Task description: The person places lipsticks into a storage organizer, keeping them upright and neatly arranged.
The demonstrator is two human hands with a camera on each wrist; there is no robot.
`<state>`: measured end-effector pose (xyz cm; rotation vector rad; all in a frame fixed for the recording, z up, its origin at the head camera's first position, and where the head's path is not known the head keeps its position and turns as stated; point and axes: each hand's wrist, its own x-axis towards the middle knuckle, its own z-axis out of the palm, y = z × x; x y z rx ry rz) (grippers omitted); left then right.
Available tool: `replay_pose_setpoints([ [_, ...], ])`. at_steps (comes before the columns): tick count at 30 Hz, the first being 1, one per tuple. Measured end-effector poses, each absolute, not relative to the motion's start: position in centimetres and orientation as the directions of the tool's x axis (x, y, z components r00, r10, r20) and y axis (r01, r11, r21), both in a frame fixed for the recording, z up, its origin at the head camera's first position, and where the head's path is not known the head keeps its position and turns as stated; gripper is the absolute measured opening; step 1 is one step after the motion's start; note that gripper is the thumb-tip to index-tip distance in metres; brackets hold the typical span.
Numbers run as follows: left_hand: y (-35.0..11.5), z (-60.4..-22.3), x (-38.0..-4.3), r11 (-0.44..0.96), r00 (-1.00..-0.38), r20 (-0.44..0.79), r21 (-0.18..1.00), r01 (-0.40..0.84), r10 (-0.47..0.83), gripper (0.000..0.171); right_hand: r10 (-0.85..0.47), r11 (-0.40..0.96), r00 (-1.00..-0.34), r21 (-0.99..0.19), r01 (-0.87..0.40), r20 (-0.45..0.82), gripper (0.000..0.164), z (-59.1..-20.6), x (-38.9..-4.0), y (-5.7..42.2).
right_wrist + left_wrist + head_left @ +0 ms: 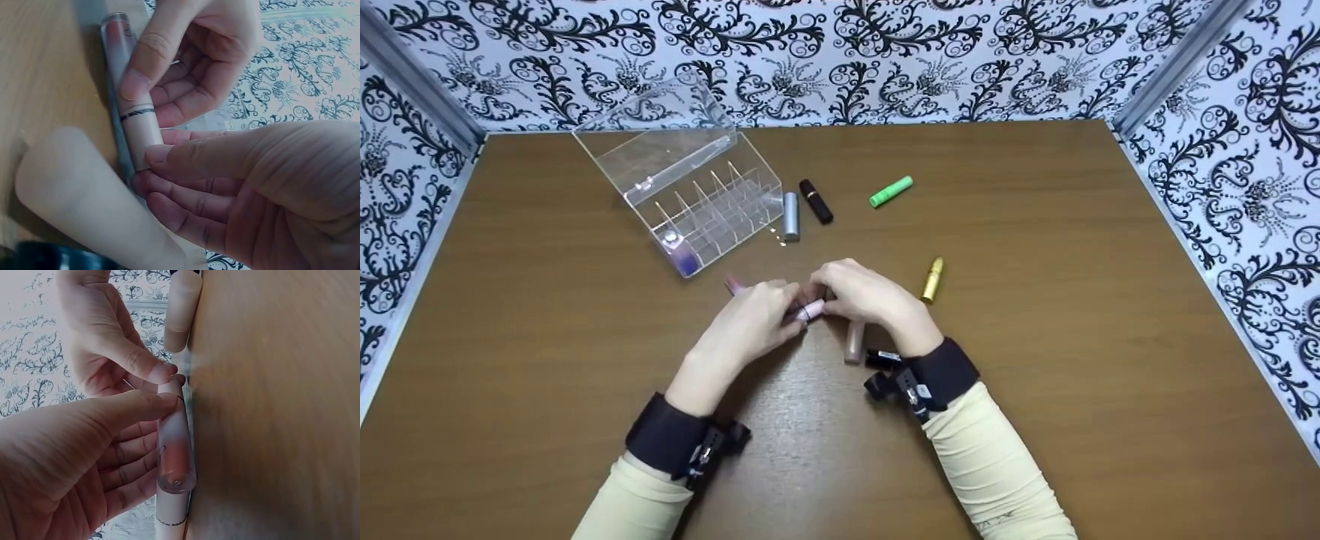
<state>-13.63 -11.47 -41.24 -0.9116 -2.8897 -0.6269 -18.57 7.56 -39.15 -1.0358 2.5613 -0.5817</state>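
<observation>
Both hands hold one lip gloss tube (138, 132), with a pale pink cap and a clear body that shows reddish colour in the left wrist view. My left hand (754, 319) pinches its body near the cap seam. With thumb and fingertips, my right hand (866, 296) grips the cap's end. A pinkish piece (733, 285) pokes out beyond the left hand, the rest of it hidden. Beside the right wrist lie a beige tube (853, 343) and a black tube (883, 359).
A clear divided box (701, 266) stands back left with its lid up and a purple-and-pink item (681, 253) in its front corner. Nearby are a silver tube (790, 217), a black lipstick (816, 201), a green tube (891, 192) and a gold lipstick (932, 280).
</observation>
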Motion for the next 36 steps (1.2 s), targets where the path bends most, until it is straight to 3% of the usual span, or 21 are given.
replay_pose_setpoints([
  [13,-11.8,-41.2,-13.9,0.678,-0.809,0.232,0.451,0.581,0.54,0.017,-0.702,0.628,-0.705,-0.556,-0.544,-0.103,0.01,-38.4,-19.1,8.4],
  [22,-12.2,-40.4,-14.1,0.632,-0.802,0.33,0.495,0.596,0.498,0.023,-0.67,0.569,-0.742,-0.635,-0.522,0.01,0.012,-37.3,-18.9,8.5],
  [31,-13.5,-39.3,-14.5,0.587,-0.767,0.501,0.502,0.635,0.401,0.031,-0.532,0.376,-0.812,-0.791,-0.483,0.243,0.016,-36.9,-18.4,7.3],
  [36,-14.1,-38.5,-14.7,0.618,-0.756,0.552,0.471,0.63,0.351,0.028,-0.44,0.197,-0.846,-0.887,-0.417,0.3,0.02,-36.7,-17.9,6.4],
])
